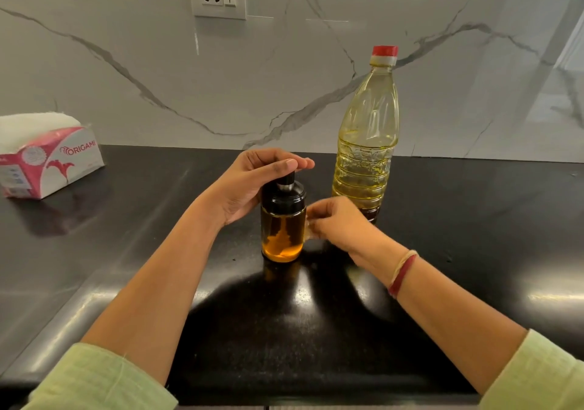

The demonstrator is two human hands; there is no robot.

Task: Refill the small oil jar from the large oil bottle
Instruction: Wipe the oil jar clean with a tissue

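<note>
Here, left hand point(249, 185) atop jar point(282, 232)

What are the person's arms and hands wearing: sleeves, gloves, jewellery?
No gloves on the left hand or right hand. A loose pale green fabric left sleeve and matching right sleeve end well above the wrists. A red and cream thread band circles the right wrist.

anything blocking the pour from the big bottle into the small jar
Yes: the large oil bottle has its red cap on, and the small oil jar has its black lid on, gripped from above by the left hand. The right hand holds the jar's side.
</note>
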